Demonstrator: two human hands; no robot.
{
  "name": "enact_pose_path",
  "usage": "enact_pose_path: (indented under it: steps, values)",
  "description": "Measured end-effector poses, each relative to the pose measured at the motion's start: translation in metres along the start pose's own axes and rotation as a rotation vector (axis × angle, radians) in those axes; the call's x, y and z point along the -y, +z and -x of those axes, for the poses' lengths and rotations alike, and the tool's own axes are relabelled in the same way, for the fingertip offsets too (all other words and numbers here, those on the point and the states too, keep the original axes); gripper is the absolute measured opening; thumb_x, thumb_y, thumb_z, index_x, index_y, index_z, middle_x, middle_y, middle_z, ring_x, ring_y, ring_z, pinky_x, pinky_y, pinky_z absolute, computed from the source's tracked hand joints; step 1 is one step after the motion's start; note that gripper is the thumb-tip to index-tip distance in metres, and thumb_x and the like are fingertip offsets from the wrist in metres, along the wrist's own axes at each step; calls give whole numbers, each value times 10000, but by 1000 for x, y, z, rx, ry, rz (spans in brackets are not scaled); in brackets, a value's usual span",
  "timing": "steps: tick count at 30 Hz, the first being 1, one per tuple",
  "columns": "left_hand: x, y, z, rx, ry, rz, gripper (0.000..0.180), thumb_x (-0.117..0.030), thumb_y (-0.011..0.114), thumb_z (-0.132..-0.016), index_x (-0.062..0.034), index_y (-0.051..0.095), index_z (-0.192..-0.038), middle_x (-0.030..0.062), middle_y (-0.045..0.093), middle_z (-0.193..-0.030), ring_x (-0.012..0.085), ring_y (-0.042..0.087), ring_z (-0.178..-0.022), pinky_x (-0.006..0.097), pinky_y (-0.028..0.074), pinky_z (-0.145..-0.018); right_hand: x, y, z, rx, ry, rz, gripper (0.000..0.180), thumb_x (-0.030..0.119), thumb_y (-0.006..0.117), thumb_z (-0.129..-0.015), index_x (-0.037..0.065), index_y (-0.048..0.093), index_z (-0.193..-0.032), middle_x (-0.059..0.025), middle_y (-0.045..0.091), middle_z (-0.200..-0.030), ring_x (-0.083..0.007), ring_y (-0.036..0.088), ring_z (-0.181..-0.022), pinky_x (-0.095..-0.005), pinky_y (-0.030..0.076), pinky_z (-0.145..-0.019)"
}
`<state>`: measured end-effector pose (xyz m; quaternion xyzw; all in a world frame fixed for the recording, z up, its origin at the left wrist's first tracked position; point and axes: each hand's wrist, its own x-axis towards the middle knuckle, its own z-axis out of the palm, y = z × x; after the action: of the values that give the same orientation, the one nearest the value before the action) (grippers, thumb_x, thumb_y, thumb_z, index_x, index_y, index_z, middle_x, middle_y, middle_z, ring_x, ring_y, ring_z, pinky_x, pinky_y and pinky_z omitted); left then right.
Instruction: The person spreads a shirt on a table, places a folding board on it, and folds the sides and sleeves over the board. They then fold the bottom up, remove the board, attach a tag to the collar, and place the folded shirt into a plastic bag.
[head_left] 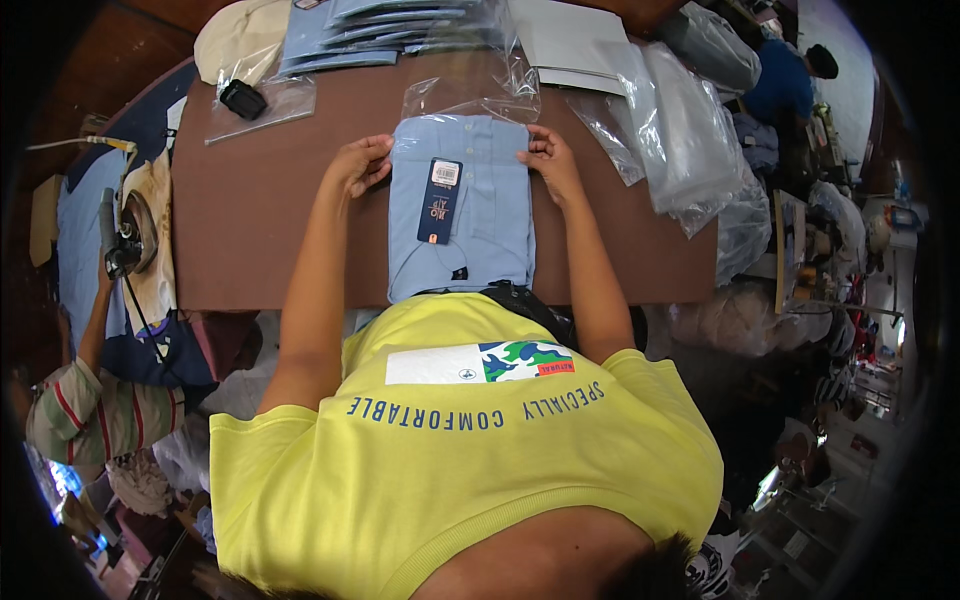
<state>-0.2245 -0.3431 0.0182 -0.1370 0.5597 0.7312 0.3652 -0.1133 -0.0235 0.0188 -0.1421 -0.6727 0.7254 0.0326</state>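
A folded light-blue shirt (490, 205) lies on the brown table in front of me, its near end against my body. On it rests a dark-blue hang tag (439, 200) with a white label and a thin cord. Clear plastic (455, 97) extends past the shirt's far edge; how much of the shirt it covers, I cannot tell. My left hand (362, 165) pinches the shirt's left edge near its far corner. At the opposite corner, my right hand (550, 162) is closed with thumb and fingers on the right edge. Whether plastic is also caught in either pinch is unclear.
Several blue folded shirts (385, 28) are stacked at the table's far side. Clear bags (690, 130) hang over its right edge. A black object (243, 98) sits on plastic at the far left. Beyond the left edge, another person's hand is beside an iron (138, 232).
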Motion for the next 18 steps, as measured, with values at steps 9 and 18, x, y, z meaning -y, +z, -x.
enact_pose_path:
  steps: [9, 18]
  values:
    - [5, -5, 8, -17, 242, -472, 500, -109, 751, -715, -4, 535, -1154, 75, 603, -1005, 130, 586, -885, 213, 478, -743, 2, -14, -12, 0, 159, 17, 535, -37, 716, -698, -51, 476, -1176, -69, 578, -858, -123, 574, -767, -231, 492, -714]
    - [-20, 24, -19, -10, 341, -408, 728, -135, 772, -700, 94, 399, -1281, 198, 525, -1208, 215, 533, -1087, 285, 444, -884, 3, -19, -31, 90, 179, 154, 440, -47, 696, -689, -60, 532, -1098, -90, 592, -934, -154, 577, -852, -249, 486, -770]
